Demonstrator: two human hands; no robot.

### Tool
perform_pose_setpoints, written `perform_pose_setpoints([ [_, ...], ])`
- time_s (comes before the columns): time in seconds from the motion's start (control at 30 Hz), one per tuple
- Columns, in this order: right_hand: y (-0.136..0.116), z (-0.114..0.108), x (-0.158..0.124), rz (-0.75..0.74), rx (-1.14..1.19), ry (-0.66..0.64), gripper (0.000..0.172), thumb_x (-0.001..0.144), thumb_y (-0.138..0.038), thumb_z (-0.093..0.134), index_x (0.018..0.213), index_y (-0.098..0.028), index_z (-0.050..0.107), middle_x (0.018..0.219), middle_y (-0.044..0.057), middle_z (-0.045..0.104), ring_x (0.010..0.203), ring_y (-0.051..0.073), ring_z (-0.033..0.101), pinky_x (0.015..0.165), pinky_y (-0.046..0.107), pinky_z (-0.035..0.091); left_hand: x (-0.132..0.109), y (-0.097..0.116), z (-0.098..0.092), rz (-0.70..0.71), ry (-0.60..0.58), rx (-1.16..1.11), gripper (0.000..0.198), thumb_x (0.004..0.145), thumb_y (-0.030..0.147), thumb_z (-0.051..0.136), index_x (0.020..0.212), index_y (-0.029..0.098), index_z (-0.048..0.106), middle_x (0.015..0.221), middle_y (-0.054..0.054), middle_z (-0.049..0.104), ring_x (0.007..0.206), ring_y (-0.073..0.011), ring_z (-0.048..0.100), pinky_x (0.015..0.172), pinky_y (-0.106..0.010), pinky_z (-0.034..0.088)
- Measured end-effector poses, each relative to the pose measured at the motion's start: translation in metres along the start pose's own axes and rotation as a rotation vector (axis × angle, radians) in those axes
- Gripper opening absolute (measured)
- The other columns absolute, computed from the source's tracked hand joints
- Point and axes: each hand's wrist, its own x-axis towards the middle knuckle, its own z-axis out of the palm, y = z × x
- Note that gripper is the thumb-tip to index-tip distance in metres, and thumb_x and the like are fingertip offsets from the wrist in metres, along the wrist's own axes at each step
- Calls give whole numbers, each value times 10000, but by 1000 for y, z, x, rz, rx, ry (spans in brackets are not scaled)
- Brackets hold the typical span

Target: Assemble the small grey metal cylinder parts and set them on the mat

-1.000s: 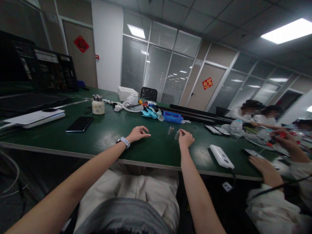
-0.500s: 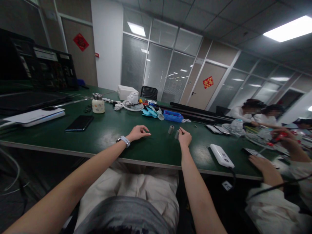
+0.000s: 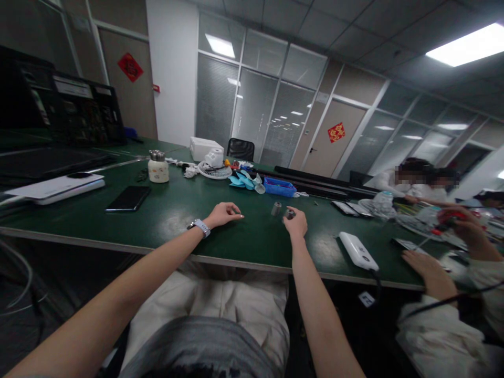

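Observation:
My right hand (image 3: 296, 222) rests on the green table (image 3: 177, 215), its fingers closed round a small grey metal cylinder (image 3: 290, 213). A second grey cylinder (image 3: 276, 208) stands on the table just left of it, untouched. My left hand (image 3: 224, 213) lies on the table further left with a watch on its wrist. Its fingers are curled together at the tips, and I cannot make out anything in them.
A black phone (image 3: 128, 198), a white flat device (image 3: 55, 188) and a small jar (image 3: 158, 167) lie to the left. A blue tray (image 3: 279, 187), white fan parts (image 3: 214, 167) and teal blades sit behind. A white power bank (image 3: 357, 251) lies right. Other people work at the right end.
My right hand has closed over the nearer cylinder and drawn slightly towards me. My left hand has stayed in place.

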Motion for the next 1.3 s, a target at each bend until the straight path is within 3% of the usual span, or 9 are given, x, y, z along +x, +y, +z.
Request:
perform_pose_setpoints([
  [0.3,14,25,27,-39,-164,-8,546,828,-164,543,1357,-273,467,1218,106,540,961,229,618,817,321,443,-1,1,-1,-1,-19,8,454,637,556,721,842,154,672,604,-9,649,546,-136,570,514,-231,397],
  [0.43,13,31,31,-128,-219,196,566,878,-313,503,1415,-189,371,1380,178,410,1179,304,484,937,409,370,-1,1,-1,-12,-10,9,466,641,559,716,870,158,657,614,-10,659,558,-146,588,528,-240,415],
  [0.53,4,32,27,-219,-186,311,541,931,-419,376,1403,-155,370,1409,193,371,1260,304,383,989,435,309,-1,2,-1,-28,19,-26,560,629,547,731,1022,168,605,635,1,668,563,-152,600,538,-245,431],
  [0.67,-9,42,20,-344,-153,102,567,923,-470,377,1376,-129,385,1267,180,518,1179,278,462,989,413,305,-3,3,0,-59,68,-43,639,669,554,698,1151,177,513,631,11,672,595,-168,633,576,-254,445],
  [0.77,-13,50,16,-322,-147,-69,615,886,-435,476,1391,-113,338,1224,187,549,1103,281,533,950,398,355,-3,2,1,-71,91,-11,589,721,571,636,1144,180,509,609,12,671,602,-176,647,596,-263,445],
  [1.0,-24,51,12,-178,-49,-145,443,867,-315,525,1278,-180,425,1131,134,624,989,257,621,862,361,445,-1,5,1,-59,147,48,631,771,558,580,1258,183,436,748,-26,698,691,-195,658,646,-292,477],
  [1.13,-65,61,-15,-374,91,-243,401,849,-362,542,1213,-224,445,1138,81,623,994,220,615,867,337,457,2,4,1,-43,196,120,701,784,530,577,1357,179,376,1013,-93,691,839,-213,647,755,-332,496],
  [1.23,-106,72,-43,-538,148,-347,407,827,-341,553,1204,-245,434,1155,57,612,998,203,610,859,325,462,5,1,0,24,205,222,581,804,464,563,1298,166,494,1127,-116,658,972,-239,618,882,-372,466],
  [1.3,-127,76,-57,-571,137,-386,450,791,-286,572,1211,-234,423,1166,65,610,1000,214,610,845,326,464,5,0,-1,91,209,283,455,825,393,530,1216,166,584,1156,-103,654,1043,-246,591,957,-379,423],
])
